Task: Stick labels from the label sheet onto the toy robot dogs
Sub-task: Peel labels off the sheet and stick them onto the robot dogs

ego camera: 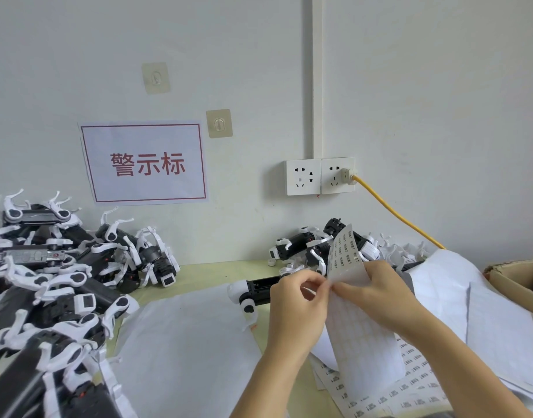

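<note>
Access: open centre, crowded flanks.
White paper sheet (184, 336) at centre offers free passage. Toy robot dogs (57, 276) heaped left; second pile (316, 245) behind; cardboard box (518, 279), apparently open, blocks far right.

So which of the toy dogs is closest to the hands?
The single toy dog lying alone on the table just behind the left hand, apart from the heaps at left and by the wall.

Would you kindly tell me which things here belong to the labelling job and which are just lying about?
Job: label sheet pinched by left hand and right hand; toy robot dog lying behind them; dog piles.
Lying about: cardboard box, yellow cable, wall sign, adhesive hooks.
</note>
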Action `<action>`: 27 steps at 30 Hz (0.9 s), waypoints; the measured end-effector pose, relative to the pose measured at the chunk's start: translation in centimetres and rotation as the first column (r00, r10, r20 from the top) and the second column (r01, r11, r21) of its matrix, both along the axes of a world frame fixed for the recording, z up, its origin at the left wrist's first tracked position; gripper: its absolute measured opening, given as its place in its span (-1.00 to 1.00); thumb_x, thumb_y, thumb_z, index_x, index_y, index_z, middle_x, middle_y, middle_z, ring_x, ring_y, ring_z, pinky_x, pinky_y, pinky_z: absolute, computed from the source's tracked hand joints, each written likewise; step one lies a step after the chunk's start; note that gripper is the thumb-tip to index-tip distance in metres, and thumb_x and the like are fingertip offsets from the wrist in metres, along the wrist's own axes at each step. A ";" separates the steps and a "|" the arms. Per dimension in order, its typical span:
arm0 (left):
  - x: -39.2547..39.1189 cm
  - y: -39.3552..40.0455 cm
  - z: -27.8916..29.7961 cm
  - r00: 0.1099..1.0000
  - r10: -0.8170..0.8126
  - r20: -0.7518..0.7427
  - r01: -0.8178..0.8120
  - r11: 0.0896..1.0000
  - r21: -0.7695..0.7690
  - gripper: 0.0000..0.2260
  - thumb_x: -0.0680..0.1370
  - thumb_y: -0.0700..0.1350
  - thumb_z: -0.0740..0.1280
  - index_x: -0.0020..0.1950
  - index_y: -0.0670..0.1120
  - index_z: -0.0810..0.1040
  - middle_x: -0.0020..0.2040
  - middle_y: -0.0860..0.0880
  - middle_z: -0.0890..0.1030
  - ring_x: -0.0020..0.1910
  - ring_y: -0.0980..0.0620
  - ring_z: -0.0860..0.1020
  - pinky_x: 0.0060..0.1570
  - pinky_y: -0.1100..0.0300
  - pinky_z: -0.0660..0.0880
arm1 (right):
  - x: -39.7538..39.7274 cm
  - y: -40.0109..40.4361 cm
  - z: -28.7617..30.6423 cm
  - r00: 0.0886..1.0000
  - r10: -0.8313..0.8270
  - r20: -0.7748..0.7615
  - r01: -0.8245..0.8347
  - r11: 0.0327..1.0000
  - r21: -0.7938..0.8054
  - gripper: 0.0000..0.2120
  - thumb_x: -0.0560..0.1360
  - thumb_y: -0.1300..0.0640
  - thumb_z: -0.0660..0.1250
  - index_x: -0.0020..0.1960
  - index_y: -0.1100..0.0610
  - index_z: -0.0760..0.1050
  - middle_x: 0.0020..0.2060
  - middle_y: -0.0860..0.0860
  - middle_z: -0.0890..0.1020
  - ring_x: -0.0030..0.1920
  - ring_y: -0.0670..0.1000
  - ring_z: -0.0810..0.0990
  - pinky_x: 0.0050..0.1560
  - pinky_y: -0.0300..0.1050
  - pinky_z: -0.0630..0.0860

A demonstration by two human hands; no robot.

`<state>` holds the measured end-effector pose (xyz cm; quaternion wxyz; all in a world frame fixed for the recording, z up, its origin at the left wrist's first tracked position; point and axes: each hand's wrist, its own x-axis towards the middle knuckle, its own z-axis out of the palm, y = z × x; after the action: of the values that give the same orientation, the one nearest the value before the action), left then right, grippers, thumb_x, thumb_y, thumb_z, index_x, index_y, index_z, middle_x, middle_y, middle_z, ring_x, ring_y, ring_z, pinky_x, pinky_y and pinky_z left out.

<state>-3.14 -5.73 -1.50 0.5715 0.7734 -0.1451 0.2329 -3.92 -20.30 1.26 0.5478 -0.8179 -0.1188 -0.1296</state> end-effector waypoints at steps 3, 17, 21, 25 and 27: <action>0.2 0.3 0.1 0.999 -0.010 -0.031 0.010 1.000 -0.016 -0.78 0.52 -0.23 0.46 -0.27 0.06 0.67 -0.30 0.14 0.67 -0.29 0.15 0.59 -0.23 0.37 0.47 | 0.1 -0.5 0.0 1.000 0.008 -0.013 -0.008 0.999 -0.045 -0.79 0.49 0.22 0.45 -0.33 0.17 0.64 -0.45 -0.03 0.60 -0.42 -0.09 0.54 -0.36 -0.21 0.43; 0.0 0.1 0.0 0.999 -0.010 -0.030 0.015 0.990 0.139 -0.86 0.54 -0.16 0.42 -0.20 -0.02 0.72 -0.30 0.10 0.67 -0.32 0.21 0.56 -0.30 0.41 0.44 | -0.2 -1.4 0.5 0.993 0.021 -0.116 -0.030 0.997 -0.077 -0.83 0.49 0.29 0.44 -0.27 0.15 0.68 -0.35 0.03 0.71 -0.33 -0.06 0.69 -0.37 -0.27 0.52; -0.1 0.1 0.0 0.999 0.028 -0.029 -0.019 0.959 0.283 -0.87 0.55 -0.09 0.38 -0.18 0.01 0.68 -0.28 0.12 0.64 -0.28 0.15 0.57 -0.21 0.19 0.54 | -0.5 -1.5 0.8 0.986 0.030 -0.164 -0.045 0.995 -0.089 -0.72 0.47 0.32 0.45 -0.36 0.06 0.66 -0.41 -0.03 0.68 -0.39 -0.12 0.65 -0.40 -0.30 0.51; -0.3 0.2 0.1 0.994 0.066 -0.082 -0.039 0.954 0.296 -0.87 0.53 -0.08 0.38 -0.20 0.03 0.65 -0.31 0.15 0.62 -0.33 0.18 0.55 -0.27 0.21 0.52 | -0.3 -2.2 0.8 0.977 -0.033 -0.211 0.010 0.994 -0.108 -0.69 0.42 0.23 0.53 0.06 -0.04 0.54 -0.19 0.00 0.74 -0.23 -0.01 0.73 -0.22 -0.10 0.61; -0.4 0.2 0.1 0.988 0.075 -0.135 -0.037 0.964 0.263 -0.86 0.53 -0.09 0.39 -0.22 0.03 0.66 -0.34 0.17 0.61 -0.36 0.23 0.54 -0.33 0.31 0.46 | 0.0 -2.7 0.7 0.967 -0.107 -0.233 0.073 0.986 -0.150 -0.51 0.39 0.17 0.57 0.17 -0.12 0.42 -0.17 -0.01 0.71 -0.27 -0.04 0.71 -0.26 -0.16 0.57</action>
<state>-3.50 -5.48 -1.44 0.4676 0.8600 -0.1110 0.1717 -3.91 -22.97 1.92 0.4930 -0.8685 -0.0232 -0.0458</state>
